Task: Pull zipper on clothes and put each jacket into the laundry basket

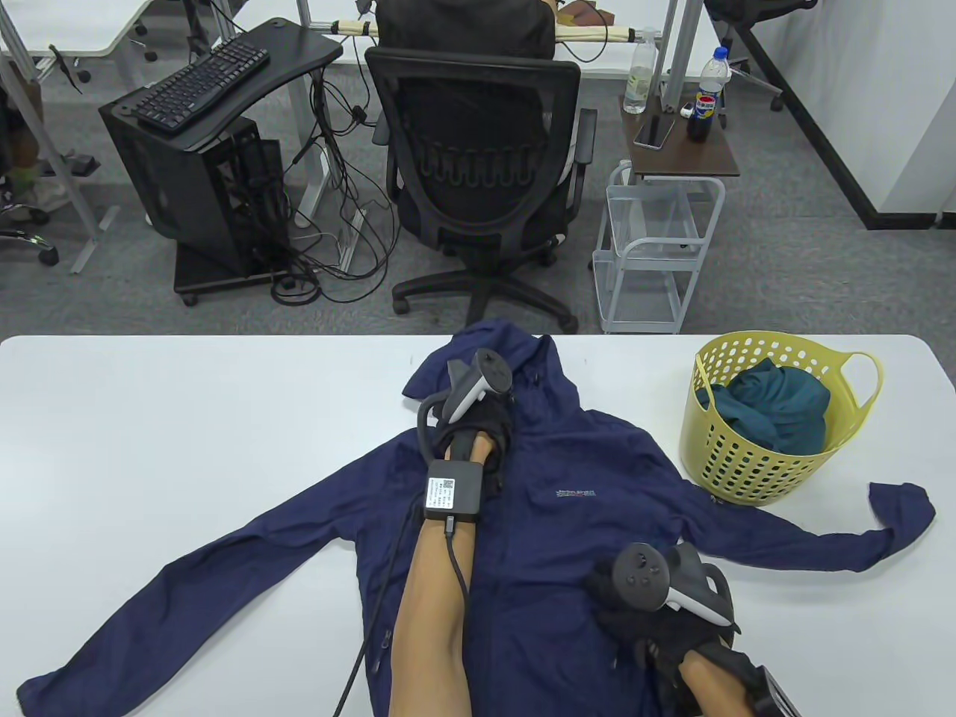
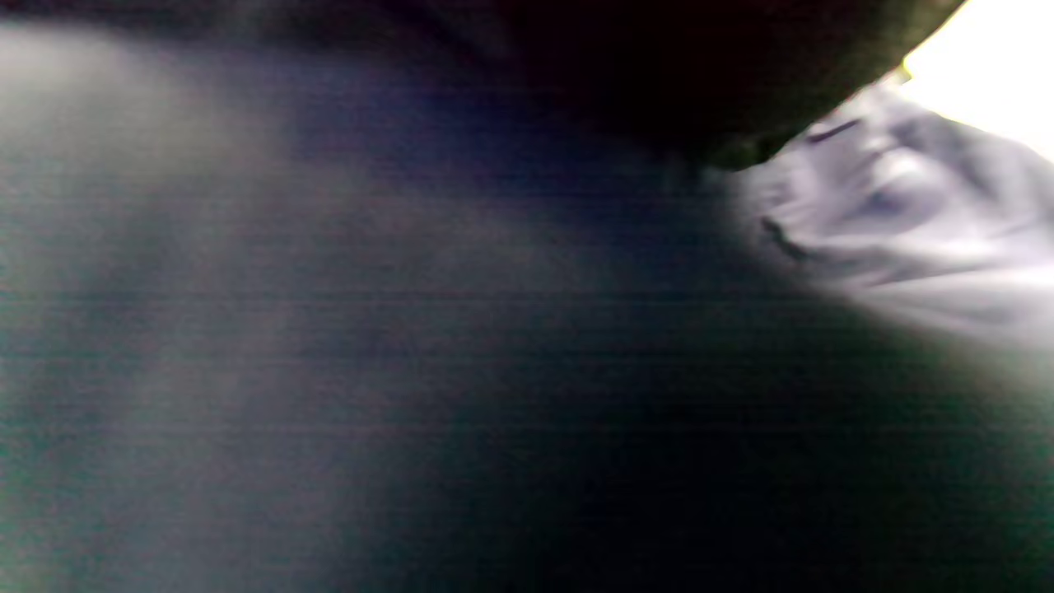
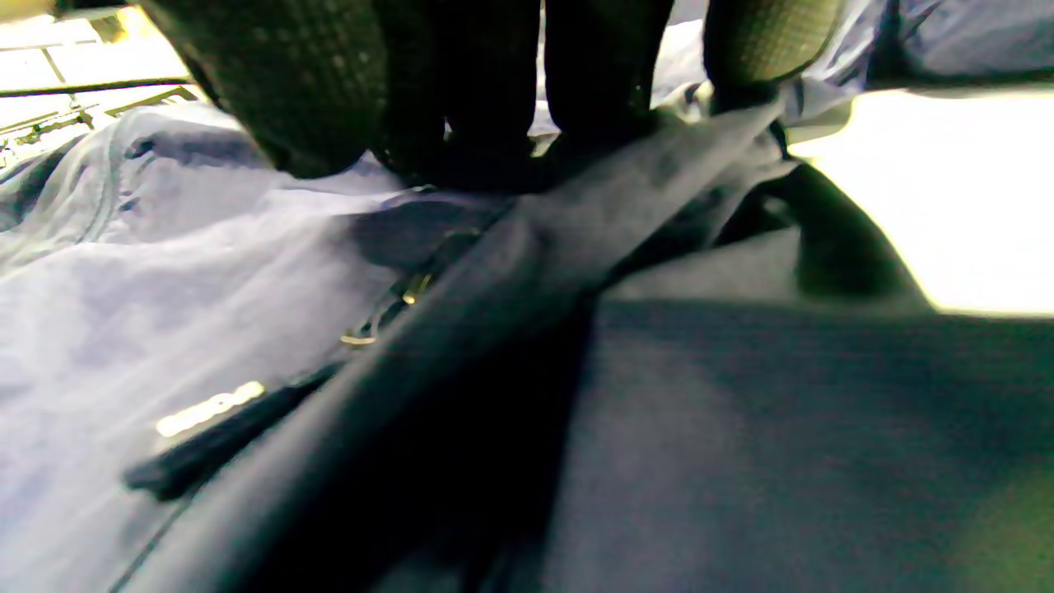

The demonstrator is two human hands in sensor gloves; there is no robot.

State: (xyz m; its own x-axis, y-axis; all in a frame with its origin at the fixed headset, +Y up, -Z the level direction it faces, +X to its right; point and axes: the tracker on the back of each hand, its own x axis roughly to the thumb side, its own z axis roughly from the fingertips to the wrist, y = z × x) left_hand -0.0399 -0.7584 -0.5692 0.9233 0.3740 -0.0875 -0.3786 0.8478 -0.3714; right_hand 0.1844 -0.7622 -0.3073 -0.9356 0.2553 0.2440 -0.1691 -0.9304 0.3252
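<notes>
navy jacket (image 1: 567, 515) lay flat, sleeves near surface (image 1: 187, 418) edges | left hand (image 1: 478, 433) at collar, grip we couldn't tell | right hand (image 1: 642, 605) pinched hem fabric | basket (image 1: 769, 418) beside right sleeve

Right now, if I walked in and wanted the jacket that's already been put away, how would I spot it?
Look at the white table and go to its far right side, where a yellow basket full of round holes stands. The teal jacket is bundled up inside it. Unlike the navy jacket spread flat on the table beside it, it is crumpled and greenish-blue.
</notes>
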